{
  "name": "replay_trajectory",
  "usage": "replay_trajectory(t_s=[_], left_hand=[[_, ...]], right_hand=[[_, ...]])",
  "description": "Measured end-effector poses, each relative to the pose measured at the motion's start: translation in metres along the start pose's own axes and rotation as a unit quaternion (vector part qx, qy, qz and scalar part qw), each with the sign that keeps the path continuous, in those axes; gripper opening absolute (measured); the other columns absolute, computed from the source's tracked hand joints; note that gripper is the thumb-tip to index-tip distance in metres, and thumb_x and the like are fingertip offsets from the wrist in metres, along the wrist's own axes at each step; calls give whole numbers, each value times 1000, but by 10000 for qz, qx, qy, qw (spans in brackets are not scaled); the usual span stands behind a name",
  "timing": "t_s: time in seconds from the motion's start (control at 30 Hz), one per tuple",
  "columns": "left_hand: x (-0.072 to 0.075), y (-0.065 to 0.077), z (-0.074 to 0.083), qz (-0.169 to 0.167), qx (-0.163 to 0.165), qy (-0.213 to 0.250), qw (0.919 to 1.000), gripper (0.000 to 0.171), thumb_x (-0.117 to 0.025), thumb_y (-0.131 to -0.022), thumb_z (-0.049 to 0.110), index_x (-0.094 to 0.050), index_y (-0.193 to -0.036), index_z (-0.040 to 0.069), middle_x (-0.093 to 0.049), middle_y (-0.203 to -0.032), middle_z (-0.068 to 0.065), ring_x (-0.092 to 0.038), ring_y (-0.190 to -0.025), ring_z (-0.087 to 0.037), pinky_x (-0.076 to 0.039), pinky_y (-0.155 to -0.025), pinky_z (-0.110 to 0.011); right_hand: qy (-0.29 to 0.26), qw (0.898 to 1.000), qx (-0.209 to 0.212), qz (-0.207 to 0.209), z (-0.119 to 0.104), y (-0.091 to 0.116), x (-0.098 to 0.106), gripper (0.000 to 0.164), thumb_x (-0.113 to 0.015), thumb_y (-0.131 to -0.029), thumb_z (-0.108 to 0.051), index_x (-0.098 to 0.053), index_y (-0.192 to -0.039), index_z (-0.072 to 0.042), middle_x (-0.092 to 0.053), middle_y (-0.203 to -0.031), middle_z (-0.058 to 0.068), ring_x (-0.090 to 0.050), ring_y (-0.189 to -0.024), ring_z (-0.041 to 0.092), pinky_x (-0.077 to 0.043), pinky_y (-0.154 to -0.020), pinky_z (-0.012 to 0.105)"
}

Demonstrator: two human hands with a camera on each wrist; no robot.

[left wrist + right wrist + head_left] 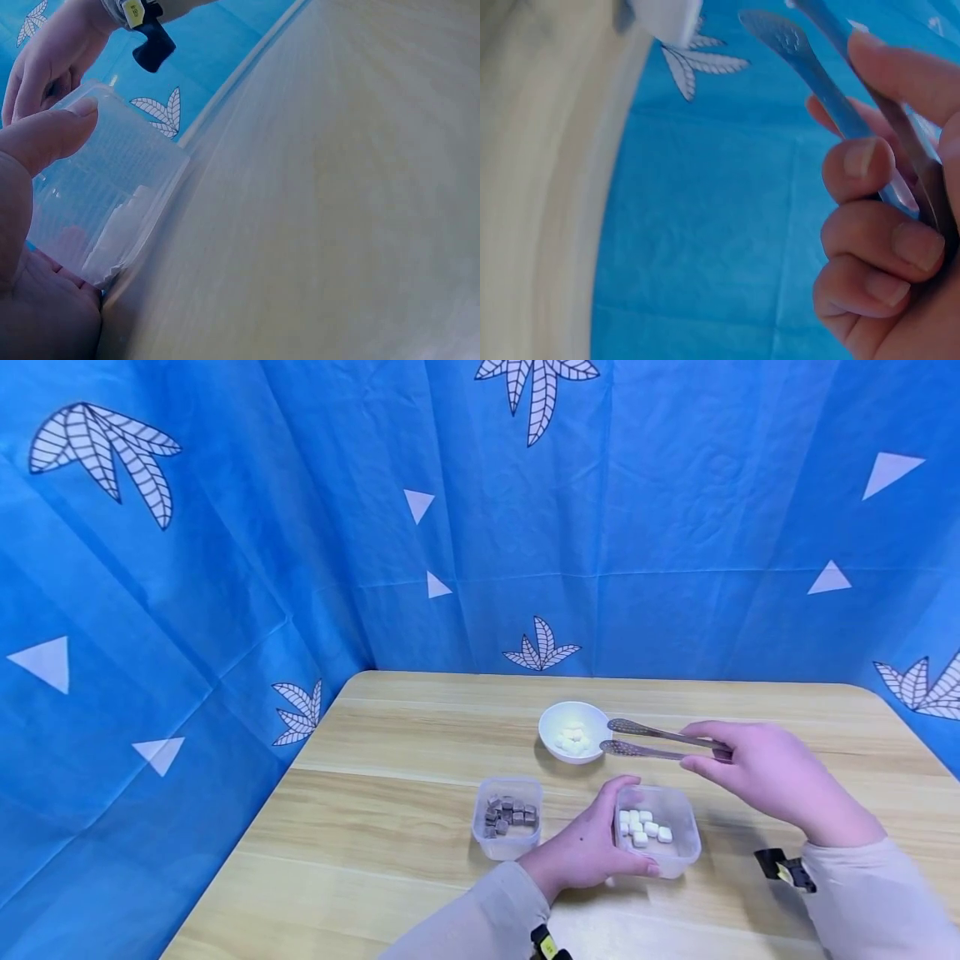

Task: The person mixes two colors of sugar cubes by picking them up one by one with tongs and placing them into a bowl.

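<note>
Metal tongs (662, 735) held in right grip (772, 777), plastic tub (682, 818) clasped by left grip (587, 850); tongs likely stiff, slick, best pinched mid-arm.

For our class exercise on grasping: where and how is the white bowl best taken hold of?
Probably pinch the left rim of the white bowl, coming from its left: the bowl stands upright, its rim exposed there, while the metal tongs appear at its right edge. Keep it level: white pieces lie inside.

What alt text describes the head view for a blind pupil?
The right hand holds metal tongs by a white bowl; the left hand grips a clear container of white cubes, near a second container holding dark cubes.
</note>
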State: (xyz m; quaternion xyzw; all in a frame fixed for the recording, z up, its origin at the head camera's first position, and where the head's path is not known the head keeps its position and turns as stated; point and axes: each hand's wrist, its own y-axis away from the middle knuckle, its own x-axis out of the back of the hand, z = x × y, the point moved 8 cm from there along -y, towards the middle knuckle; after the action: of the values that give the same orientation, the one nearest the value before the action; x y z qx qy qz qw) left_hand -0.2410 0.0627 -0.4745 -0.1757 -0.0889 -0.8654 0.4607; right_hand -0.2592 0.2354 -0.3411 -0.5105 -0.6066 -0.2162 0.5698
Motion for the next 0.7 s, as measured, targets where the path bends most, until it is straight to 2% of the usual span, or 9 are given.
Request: replay_trajectory(t_s=[0.2,0.4,0.57,0.63,0.7], left_hand=[[-1,0,1,16,-41,19,10000,103,-92,-75,28,-25,-153,37,-44,-146,17,-47,-124,-3,-36,-109,-29],[-1,1,2,53,-49,-95,9999,105,-92,-74,28,-23,-153,38,-45,-146,16,-46,-128,-4,-33,-112,-29],[-1,1,1,44,63,-16,10000,108,-93,-73,26,-23,-155,36,-48,-141,12,-48,-124,-5,-33,-112,-32],[-1,0,1,6,45,115,9999,108,-93,-73,23,-24,-155,35,-49,-139,12,-51,-119,-4,-34,-110,-30],[-2,0,1,-19,21,208,9998,107,-93,-73,21,-25,-155,35,-48,-138,12,-52,-115,-3,-37,-108,-28]], right_hand=[[25,9999,111,0,4,11,21,29,-78,-89,-38,-74,-113,-23,-40,-64,-15,-34,-54,1,-31,-54,26],[74,9991,212,-353,3,23,31,23,-79,-88,-36,-75,-109,-28,-40,-63,-22,-37,-57,-2,-34,-59,25],[-186,9931,400,-1088,-3,29,21,21,-78,-89,-37,-74,-109,-30,-57,-78,-26,-44,-61,-4,-39,-56,23],[-318,9884,480,-1403,-8,29,12,20,-77,-90,-38,-73,-109,-33,-60,-84,-26,-46,-62,-4,-40,-56,23],[-450,9837,532,-1657,-13,28,3,20,-76,-90,-38,-73,-109,-33,-59,-83,-26,-47,-62,-4,-41,-56,23]])
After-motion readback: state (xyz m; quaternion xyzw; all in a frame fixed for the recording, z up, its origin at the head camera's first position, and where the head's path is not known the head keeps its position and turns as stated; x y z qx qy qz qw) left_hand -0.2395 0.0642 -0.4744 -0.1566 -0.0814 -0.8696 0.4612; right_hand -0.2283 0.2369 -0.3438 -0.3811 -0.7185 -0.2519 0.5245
